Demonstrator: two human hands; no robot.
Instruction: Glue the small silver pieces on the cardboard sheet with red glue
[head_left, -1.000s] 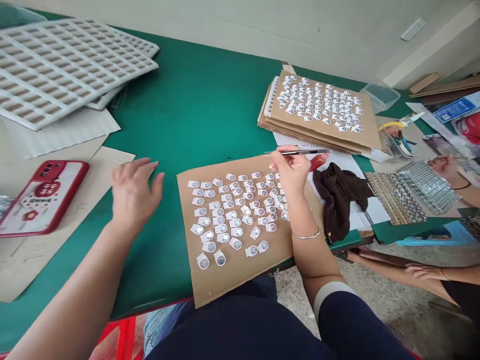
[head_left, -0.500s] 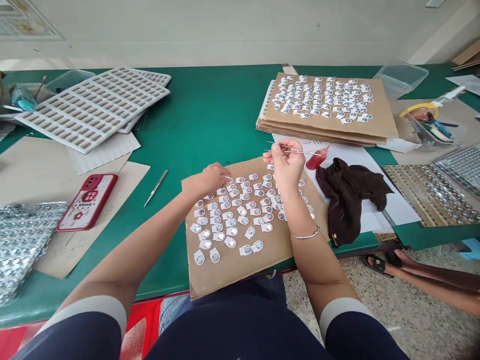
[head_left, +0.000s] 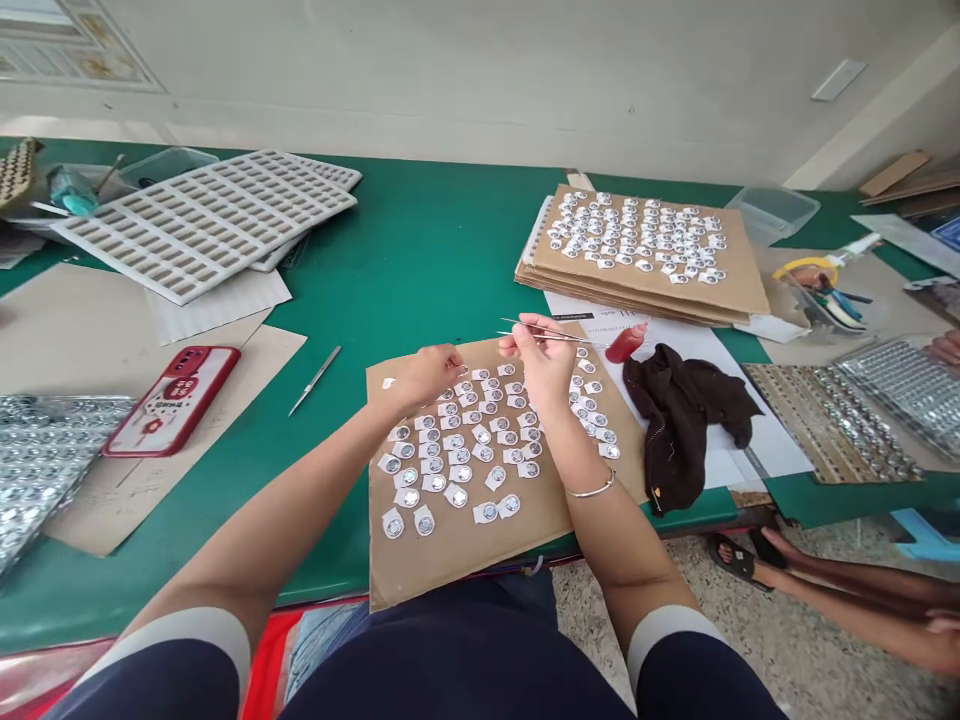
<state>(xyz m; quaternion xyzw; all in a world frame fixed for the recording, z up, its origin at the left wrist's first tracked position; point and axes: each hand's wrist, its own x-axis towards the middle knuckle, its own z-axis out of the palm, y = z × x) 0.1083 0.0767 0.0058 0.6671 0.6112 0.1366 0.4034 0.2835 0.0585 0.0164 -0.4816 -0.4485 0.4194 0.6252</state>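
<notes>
A cardboard sheet (head_left: 427, 568) lies before me with rows of small round silvery pieces on white paper tabs (head_left: 490, 511). Over its far left part, my left hand (head_left: 435, 373) has thumb and fingers pinched together; a tiny pale thing shows at the fingertips, too small to name. My right hand (head_left: 544, 355) is closed around metal tweezers (head_left: 551, 332), held roughly level above the sheet's far edge. The tweezer tips point left, apart from my left hand. Just right of that hand stands a red bottle (head_left: 625, 345), with dark brown cloth (head_left: 679, 420) beyond.
Stacked cardboard (head_left: 645, 285) bearing similar pieces sits at the back right. White slotted trays (head_left: 210, 220), a red-cased phone (head_left: 174, 402) and another pair of tweezers (head_left: 315, 380) lie left. At the right edge, a co-worker's hand (head_left: 946, 347) rests near clear packs (head_left: 904, 385).
My right hand, tweezers in it, has come left, nearer my left hand. My left hand has shifted slightly right, uncovering a white tab. The view has tilted, and a co-worker's hand shows at right.
</notes>
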